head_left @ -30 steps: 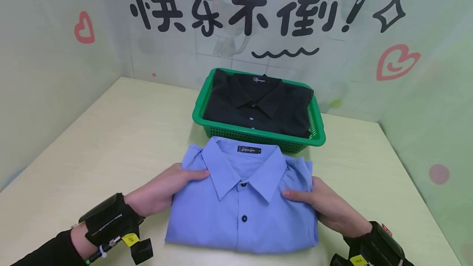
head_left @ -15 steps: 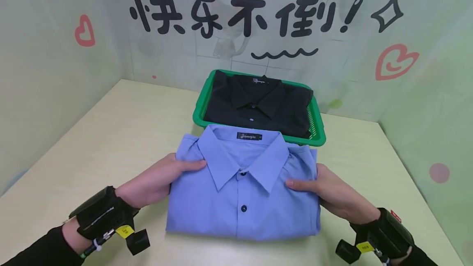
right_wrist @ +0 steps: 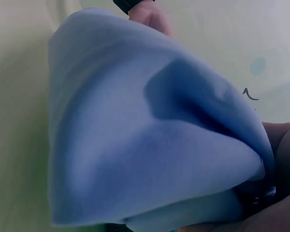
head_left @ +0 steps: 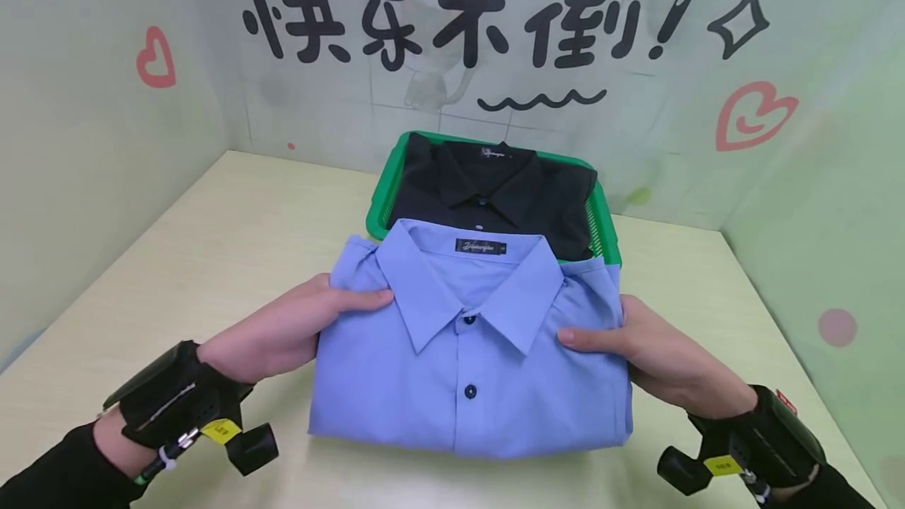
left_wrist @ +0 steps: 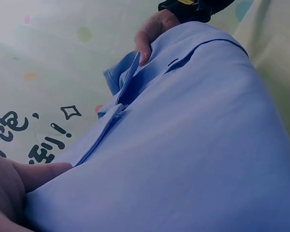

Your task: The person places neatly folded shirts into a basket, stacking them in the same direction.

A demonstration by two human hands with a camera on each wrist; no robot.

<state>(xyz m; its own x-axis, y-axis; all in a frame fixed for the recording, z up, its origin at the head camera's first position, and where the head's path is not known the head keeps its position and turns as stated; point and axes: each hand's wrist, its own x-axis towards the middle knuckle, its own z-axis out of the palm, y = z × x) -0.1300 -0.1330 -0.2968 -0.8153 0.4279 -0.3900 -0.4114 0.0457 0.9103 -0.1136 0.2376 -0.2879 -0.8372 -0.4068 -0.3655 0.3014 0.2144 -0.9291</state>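
Observation:
A folded light-blue shirt (head_left: 396,383), collar toward the back and dark buttons down its front, is held up off the table between both hands. My left hand (head_left: 297,324) grips its left side, thumb on top beside the collar and fingers hidden beneath. The right hand (head_left: 657,352) grips the opposite side the same way, its thumb lying on the front. In the right wrist view the shirt's folded layers (right_wrist: 111,145) bulge near that hand. Behind, a folded black shirt (head_left: 488,195) lies in a green plastic basket (head_left: 382,203); the blue shirt's collar overlaps the basket's front rim.
The pale wooden table (head_left: 233,234) reaches back to a printed wall sheet (head_left: 318,100) with black lettering. Side walls stand left and right. The basket sits close against the back wall.
Both hands have lifted the blue shirt from the table and carried it up and forward, so it now covers the basket's front side. The basket and black shirt have stayed put.

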